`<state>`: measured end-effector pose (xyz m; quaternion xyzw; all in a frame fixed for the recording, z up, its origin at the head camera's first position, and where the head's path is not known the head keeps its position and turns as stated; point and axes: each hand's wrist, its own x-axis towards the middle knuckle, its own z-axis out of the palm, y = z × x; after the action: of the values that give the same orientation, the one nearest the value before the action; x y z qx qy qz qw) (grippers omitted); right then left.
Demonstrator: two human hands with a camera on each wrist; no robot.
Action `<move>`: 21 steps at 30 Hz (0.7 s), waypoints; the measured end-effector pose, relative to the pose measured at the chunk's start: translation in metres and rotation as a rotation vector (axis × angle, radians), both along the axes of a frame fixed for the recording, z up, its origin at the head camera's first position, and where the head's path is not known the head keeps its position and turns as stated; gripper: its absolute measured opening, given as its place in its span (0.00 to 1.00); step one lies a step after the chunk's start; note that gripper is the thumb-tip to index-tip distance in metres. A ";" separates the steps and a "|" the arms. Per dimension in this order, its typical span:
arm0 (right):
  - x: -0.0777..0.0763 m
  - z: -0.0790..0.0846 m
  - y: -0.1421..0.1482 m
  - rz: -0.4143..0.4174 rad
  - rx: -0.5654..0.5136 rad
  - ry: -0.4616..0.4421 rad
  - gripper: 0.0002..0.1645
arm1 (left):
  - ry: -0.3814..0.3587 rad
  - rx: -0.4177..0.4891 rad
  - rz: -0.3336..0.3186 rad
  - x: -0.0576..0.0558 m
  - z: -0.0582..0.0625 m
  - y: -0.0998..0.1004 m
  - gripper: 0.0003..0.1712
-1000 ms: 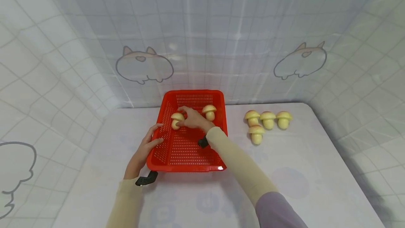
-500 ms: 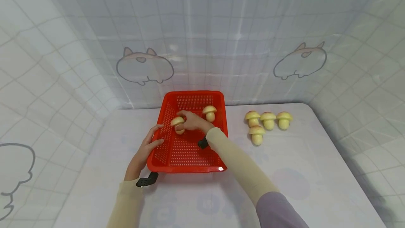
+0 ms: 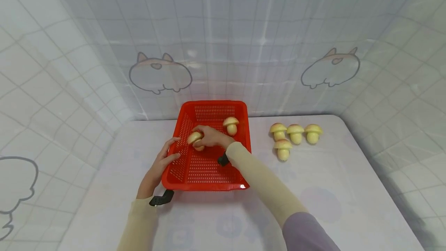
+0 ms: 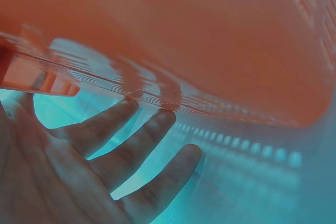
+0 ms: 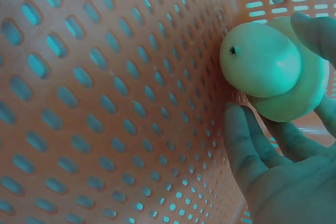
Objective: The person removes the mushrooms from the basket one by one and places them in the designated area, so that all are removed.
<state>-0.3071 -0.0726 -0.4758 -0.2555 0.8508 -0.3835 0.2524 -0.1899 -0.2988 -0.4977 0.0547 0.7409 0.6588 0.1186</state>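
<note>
My right hand reaches inside a red plastic basket and grips a toy mushroom near its left wall. The right wrist view shows the thumb above and fingers below the mushroom's cap, its rounded stem end facing the camera. My left hand holds the basket's left side, thumb and one finger over the rim. Seen from the left wrist, several fingers touch the outer wall; that thumb is hidden there. Another mushroom lies at the basket's back right.
Several more yellow mushrooms with reddish caps lie grouped on the white table right of the basket. A tile-patterned curtain stands close behind the basket, with more sheeting at both sides.
My right hand has shifted slightly toward the front with the mushroom, which now leans more, its cap toward the left wall. The left hand keeps its place on the basket.
</note>
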 end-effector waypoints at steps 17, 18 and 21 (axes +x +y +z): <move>-0.002 -0.005 -0.003 -0.022 -0.004 0.007 0.29 | 0.002 0.005 0.003 0.000 0.003 0.002 0.32; -0.002 -0.005 -0.003 -0.019 -0.002 0.013 0.29 | 0.001 0.004 0.003 0.000 0.003 0.002 0.32; -0.003 -0.004 -0.003 -0.018 0.005 0.023 0.28 | -0.003 0.005 0.007 0.000 0.004 0.002 0.32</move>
<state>-0.3096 -0.0757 -0.4796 -0.2515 0.8569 -0.3807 0.2399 -0.1903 -0.2967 -0.4940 0.0515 0.7393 0.6611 0.1174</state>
